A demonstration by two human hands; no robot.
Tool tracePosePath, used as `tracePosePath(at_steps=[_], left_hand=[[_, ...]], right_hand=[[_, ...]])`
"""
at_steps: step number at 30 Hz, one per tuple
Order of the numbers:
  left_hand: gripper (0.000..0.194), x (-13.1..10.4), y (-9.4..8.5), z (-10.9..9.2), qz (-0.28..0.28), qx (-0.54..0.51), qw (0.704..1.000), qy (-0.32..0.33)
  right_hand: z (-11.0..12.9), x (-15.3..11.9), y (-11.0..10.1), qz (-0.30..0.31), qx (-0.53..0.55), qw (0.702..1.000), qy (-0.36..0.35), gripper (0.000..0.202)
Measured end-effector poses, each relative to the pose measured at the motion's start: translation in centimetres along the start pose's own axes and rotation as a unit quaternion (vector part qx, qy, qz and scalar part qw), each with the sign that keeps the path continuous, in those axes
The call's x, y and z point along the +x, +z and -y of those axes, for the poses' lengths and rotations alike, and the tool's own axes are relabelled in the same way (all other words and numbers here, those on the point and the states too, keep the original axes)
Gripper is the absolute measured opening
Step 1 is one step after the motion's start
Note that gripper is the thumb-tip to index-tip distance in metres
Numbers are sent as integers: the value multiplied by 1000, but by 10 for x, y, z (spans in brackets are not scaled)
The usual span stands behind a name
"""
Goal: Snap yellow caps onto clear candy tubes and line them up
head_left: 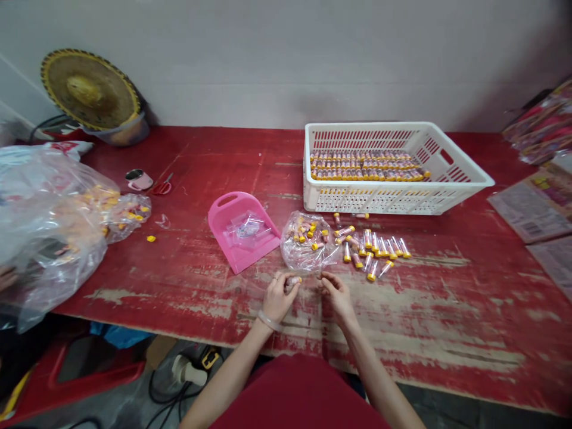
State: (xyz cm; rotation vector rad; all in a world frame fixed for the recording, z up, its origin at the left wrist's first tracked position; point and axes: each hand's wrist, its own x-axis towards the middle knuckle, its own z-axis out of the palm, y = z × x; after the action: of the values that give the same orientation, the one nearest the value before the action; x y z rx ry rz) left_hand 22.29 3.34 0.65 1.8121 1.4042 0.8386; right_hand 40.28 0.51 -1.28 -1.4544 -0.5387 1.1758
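Observation:
Near the table's front edge, my left hand [280, 297] is closed round a small clear tube with a yellow cap [294, 280]. To its right, the fingertips of my right hand [333, 291] are pinched together; whatever they hold is too small to name. Just beyond both hands lies an open clear plastic bag [308, 259] with several yellow-capped tubes in it. More such tubes [373, 276] lie loose on the red table to the right of the bag. A pink scoop tray [243, 260] holding small clear packets rests left of the bag.
A white crate [379, 199] with rows of tubes stands behind the loose tubes. Red scissors [162, 187] and a pink cup [139, 180] lie back left. Large plastic bags [58, 208] fill the left end, by another person's hand [6, 278]. Printed cards [531, 205] are far right.

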Motion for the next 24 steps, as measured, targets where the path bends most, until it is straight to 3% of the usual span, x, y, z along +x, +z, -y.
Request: tracePosePath(at_steps=[6,8,12,15,18,21,22,24], left_hand=[[25,-5,21,13,48,97,994,15],[24,-4,25,11,67,120,990,-9],[29,-8,37,12,123,144,980,-54],[39,-10,37,18,133,136,981,-47],[39,4,13,28,75,96,992,-22],[34,40,-33,42,-52,134,988,-57],[35,54,-48,47,-78,161,981,-80],[40,82,-72,57,-81,213,965,-129]], right_hand=[[7,-4,-4,25,-27,999,-26,39],[7,-5,2,55,-70,995,-41,39],[-3,-8,18,136,-200,963,-116,40],[-11,-12,23,164,-266,933,-178,29],[-4,-9,11,137,-300,926,-184,30],[24,19,-18,9,-328,919,-219,41],[36,33,-29,-45,-344,905,-247,42],[59,67,-49,-136,-402,848,-318,41]])
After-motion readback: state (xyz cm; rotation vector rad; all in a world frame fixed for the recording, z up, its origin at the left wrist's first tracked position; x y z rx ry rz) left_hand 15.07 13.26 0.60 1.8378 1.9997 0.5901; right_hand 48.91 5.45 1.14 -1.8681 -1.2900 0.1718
